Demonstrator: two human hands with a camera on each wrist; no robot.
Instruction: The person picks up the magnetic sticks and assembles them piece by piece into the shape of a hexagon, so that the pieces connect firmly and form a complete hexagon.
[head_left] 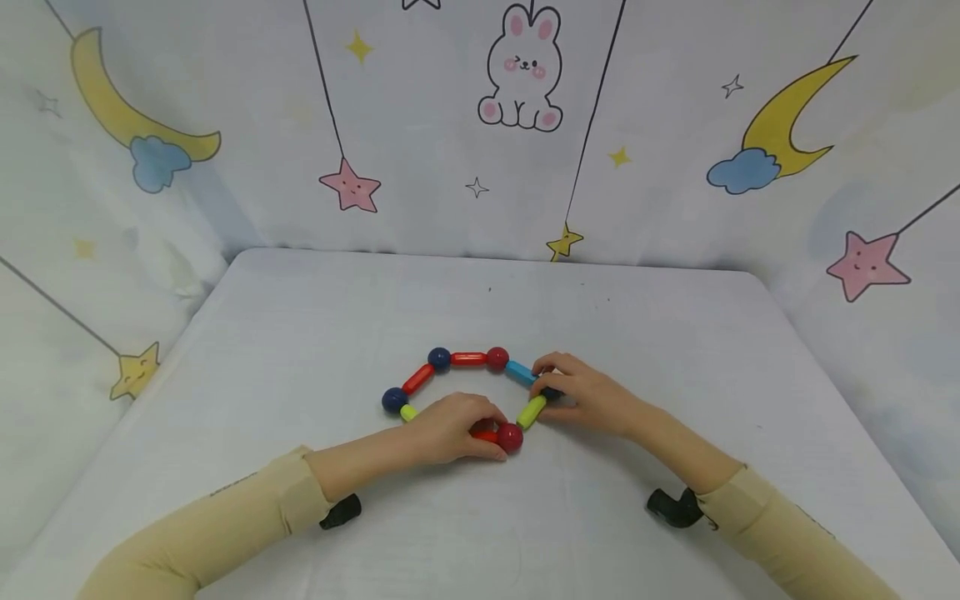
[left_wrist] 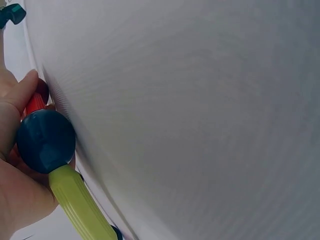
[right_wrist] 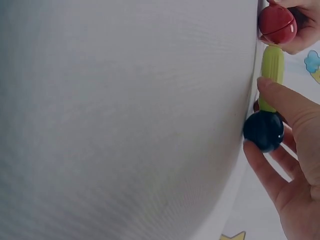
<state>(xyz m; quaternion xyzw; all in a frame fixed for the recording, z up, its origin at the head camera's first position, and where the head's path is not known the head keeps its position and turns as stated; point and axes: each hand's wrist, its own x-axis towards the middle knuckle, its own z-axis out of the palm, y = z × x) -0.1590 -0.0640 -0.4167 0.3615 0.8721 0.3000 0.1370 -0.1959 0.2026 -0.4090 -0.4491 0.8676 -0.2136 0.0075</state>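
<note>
A ring of toy balls and rods lies on the white table. My left hand (head_left: 453,425) grips the near red rod (head_left: 486,436) beside a red ball (head_left: 510,437). Under that hand, a dark blue ball (left_wrist: 46,141) joins the red rod to a yellow-green rod (left_wrist: 80,202). At the ring's right corner my right hand (head_left: 588,396) holds another dark blue ball (right_wrist: 264,131). One digit of it lies on the right yellow-green rod (right_wrist: 272,65), which reaches the red ball. A light blue rod (head_left: 521,372) also runs to the right hand's fingers.
The ring's far side has a red ball (head_left: 498,358), a red rod (head_left: 468,358) and a blue ball (head_left: 439,359). Another red rod (head_left: 417,379) leads to the left blue ball (head_left: 395,400). Dark curved pieces show by the left sleeve (head_left: 300,492) and right sleeve (head_left: 738,504).
</note>
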